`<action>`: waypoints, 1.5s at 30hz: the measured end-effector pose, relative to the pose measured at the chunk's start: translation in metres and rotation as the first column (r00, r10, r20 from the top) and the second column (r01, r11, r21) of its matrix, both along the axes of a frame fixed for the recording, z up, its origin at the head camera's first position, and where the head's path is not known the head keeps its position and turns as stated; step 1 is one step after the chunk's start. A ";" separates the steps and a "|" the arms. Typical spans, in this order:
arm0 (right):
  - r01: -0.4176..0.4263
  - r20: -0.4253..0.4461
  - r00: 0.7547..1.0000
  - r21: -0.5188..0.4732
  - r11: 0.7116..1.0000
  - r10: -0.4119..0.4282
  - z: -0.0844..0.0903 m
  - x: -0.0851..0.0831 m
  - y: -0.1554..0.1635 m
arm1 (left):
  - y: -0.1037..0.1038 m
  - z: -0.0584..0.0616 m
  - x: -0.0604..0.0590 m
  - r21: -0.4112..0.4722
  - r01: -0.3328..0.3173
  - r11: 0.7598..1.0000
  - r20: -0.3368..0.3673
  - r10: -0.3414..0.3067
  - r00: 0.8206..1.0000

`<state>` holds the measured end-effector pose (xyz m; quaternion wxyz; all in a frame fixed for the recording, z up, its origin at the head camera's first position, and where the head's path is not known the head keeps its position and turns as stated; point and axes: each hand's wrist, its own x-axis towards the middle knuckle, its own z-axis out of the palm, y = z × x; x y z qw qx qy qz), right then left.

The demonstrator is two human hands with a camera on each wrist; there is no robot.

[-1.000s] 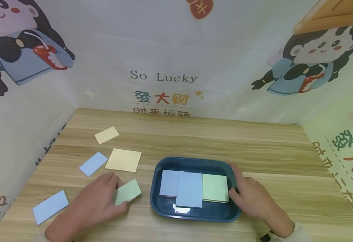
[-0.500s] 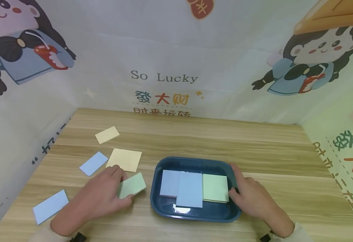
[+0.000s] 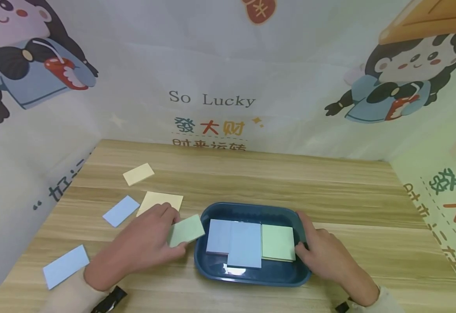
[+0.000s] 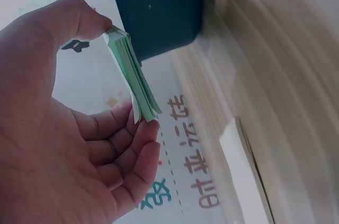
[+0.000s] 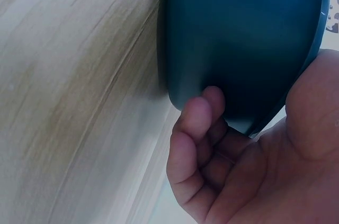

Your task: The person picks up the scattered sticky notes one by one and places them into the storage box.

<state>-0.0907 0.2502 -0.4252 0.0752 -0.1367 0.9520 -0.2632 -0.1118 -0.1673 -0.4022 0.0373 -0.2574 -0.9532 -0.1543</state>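
Note:
My left hand [image 3: 149,239] pinches a green sticky note pad [image 3: 186,230] between thumb and fingers. In the head view the pad's right corner overlaps the left rim of a dark blue tray. The left wrist view shows the pad's layered edge [image 4: 132,75], slightly fanned. My right hand [image 3: 325,252] grips the right end of the tray [image 3: 251,278], thumb over the rim and fingers curled against the outer wall [image 5: 238,33]. Inside the tray lie two blue pads [image 3: 244,245] that overlap, and a square green pad [image 3: 277,243] to their right.
Left of the tray, a square yellow pad [image 3: 165,201] lies partly behind my left hand. A small yellow pad [image 3: 138,174] is farther back. Two blue pads, a smaller one [image 3: 121,211] and a longer one [image 3: 66,266], lie at the left. A printed cloth [image 3: 212,65] surrounds the wooden table [image 3: 353,191].
My left hand has carried the green sticky note pad rightward and slightly away from me, up to the tray's left rim. The right hand and tray have stayed in place.

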 end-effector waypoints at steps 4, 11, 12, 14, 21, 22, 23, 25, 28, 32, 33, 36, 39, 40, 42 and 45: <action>-0.003 0.000 1.000 0.001 1.000 0.003 0.000 0.000 0.000 | 0.012 0.004 -0.004 0.005 0.019 1.000 0.021 -0.019 1.000; -0.008 -0.001 1.000 0.001 1.000 0.008 0.000 0.000 0.000 | 0.034 0.003 -0.007 0.016 0.088 0.996 -0.032 -0.088 0.996; -0.007 0.001 1.000 0.000 1.000 0.007 0.000 0.000 0.000 | 0.037 0.003 -0.007 0.012 0.097 0.995 -0.039 -0.097 0.995; -0.007 0.002 1.000 -0.002 1.000 0.007 0.001 0.000 0.000 | 0.044 0.004 -0.007 0.002 0.114 0.994 -0.051 -0.114 0.992; -0.008 -0.009 1.000 0.003 1.000 0.008 0.001 0.000 0.001 | 0.065 0.004 -0.006 -0.155 0.144 0.977 -0.146 -0.167 0.975; -0.007 -0.012 1.000 0.006 1.000 0.007 0.001 0.000 0.001 | 0.068 0.004 -0.006 -0.185 0.144 0.972 -0.161 -0.175 0.971; -0.007 -0.013 1.000 0.006 1.000 0.007 0.000 0.000 0.001 | 0.071 0.004 -0.007 -0.220 0.140 0.965 -0.168 -0.179 0.969; -0.007 -0.014 1.000 0.007 1.000 0.007 0.000 0.000 0.001 | 0.077 0.005 -0.007 -0.280 0.128 0.952 -0.178 -0.182 0.967; -0.004 -0.008 1.000 0.007 1.000 0.004 0.000 0.000 0.001 | 0.085 0.008 -0.007 -0.352 0.101 0.930 -0.179 -0.173 0.968; -0.003 -0.006 1.000 0.006 1.000 0.003 0.000 0.000 0.001 | 0.094 0.010 -0.006 -0.410 0.076 0.909 -0.154 -0.151 0.977; -0.004 -0.008 1.000 0.006 1.000 0.004 0.000 0.000 0.001 | 0.096 0.010 -0.006 -0.419 0.074 0.905 -0.146 -0.147 0.978; -0.004 -0.007 1.000 0.003 1.000 0.004 0.001 0.000 0.001 | 0.102 0.010 -0.006 -0.447 0.075 0.891 -0.116 -0.141 0.983; 0.000 -0.006 1.000 0.004 1.000 0.000 0.001 0.000 0.001 | 0.106 0.009 -0.007 -0.481 0.092 0.872 -0.078 -0.147 0.986; 0.000 -0.002 1.000 0.003 1.000 0.000 0.001 0.000 0.001 | 0.108 0.008 -0.008 -0.493 0.100 0.864 -0.067 -0.152 0.986; 0.002 0.002 1.000 0.002 1.000 -0.002 0.000 0.000 0.001 | 0.110 0.008 -0.008 -0.519 0.118 0.846 -0.043 -0.164 0.986; 0.002 0.006 1.000 0.002 1.000 -0.002 0.000 -0.001 0.001 | 0.112 0.007 -0.007 -0.540 0.139 0.830 -0.014 -0.174 0.985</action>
